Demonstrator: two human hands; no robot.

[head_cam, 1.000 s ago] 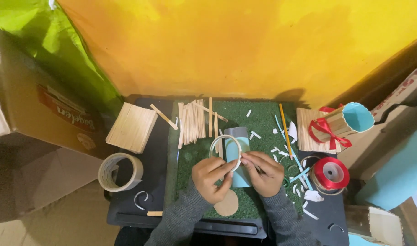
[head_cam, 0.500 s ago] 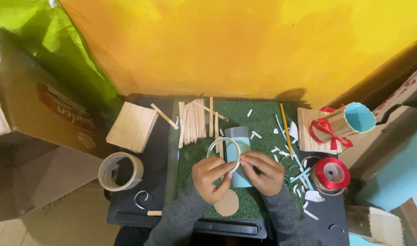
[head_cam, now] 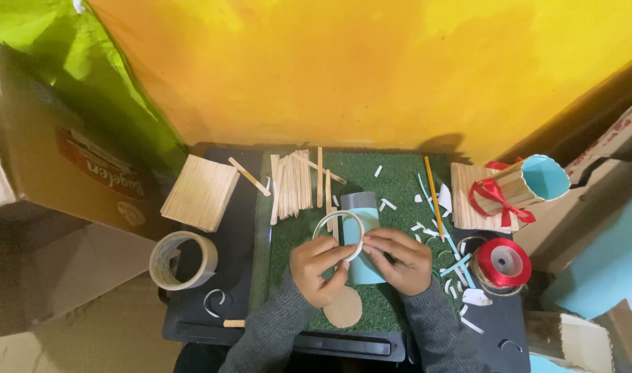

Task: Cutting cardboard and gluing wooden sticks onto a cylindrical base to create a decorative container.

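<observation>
My left hand (head_cam: pixel 318 270) and my right hand (head_cam: pixel 397 260) meet over the green mat (head_cam: pixel 399 183). Together they pinch a thin pale ring (head_cam: pixel 327 222) that stands against a light blue tube (head_cam: pixel 361 207) lying on the mat. The left fingers hold the ring's lower edge; the right fingers press on the tube beside it. A brown card disc (head_cam: pixel 343 308) lies just below the left hand. Loose wooden sticks (head_cam: pixel 293 182) lie in a pile above the hands.
A slab of joined sticks (head_cam: pixel 200 191) and a tape roll (head_cam: pixel 182 260) sit at left. At right are a stick-clad blue cup with a red bow (head_cam: pixel 520 183), a red ribbon spool (head_cam: pixel 502 262), a pencil (head_cam: pixel 434 187) and paper scraps. Cardboard boxes flank the black tray.
The hands have shifted only slightly, still working the ring against the blue tube; the right fingers have slid a little along it.
</observation>
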